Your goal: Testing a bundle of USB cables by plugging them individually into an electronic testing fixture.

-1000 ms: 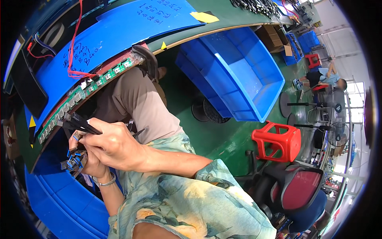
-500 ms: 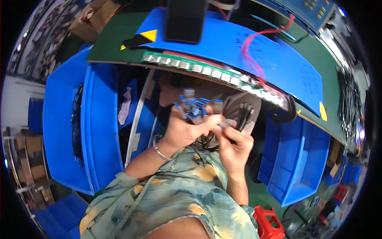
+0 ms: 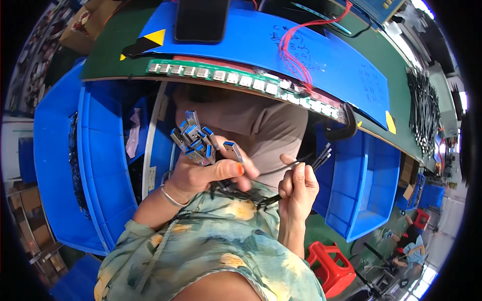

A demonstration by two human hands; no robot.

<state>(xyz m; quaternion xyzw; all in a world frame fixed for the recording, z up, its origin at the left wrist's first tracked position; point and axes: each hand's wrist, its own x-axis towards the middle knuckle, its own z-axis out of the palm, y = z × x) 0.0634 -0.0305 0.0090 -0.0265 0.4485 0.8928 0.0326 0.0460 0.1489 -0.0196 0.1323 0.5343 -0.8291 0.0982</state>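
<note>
A bunch of USB plugs (image 3: 195,140), metal with blue inserts, is bundled in my left hand (image 3: 201,175), whose fingers close around it. One more USB plug (image 3: 232,149) stands out from the bunch near the left thumb and forefinger. My right hand (image 3: 298,189) is closed on several black cable ends (image 3: 321,156) with slim tips, which stick out beyond its fingers. Black cables (image 3: 243,193) hang between the two hands over my lap. My hands are apart, both below the bench edge.
On the bench edge lies a long green circuit board (image 3: 211,73) with a row of metal ports. Behind it are a blue sheet (image 3: 251,35), a black phone (image 3: 202,20) and red wires (image 3: 288,47). Blue bins (image 3: 98,165) flank me, and a red stool (image 3: 331,268) stands at lower right.
My hands were together and have drawn apart, the left with the USB plugs, the right with the cable ends. The whole view has shifted, so the bench appears farther left.
</note>
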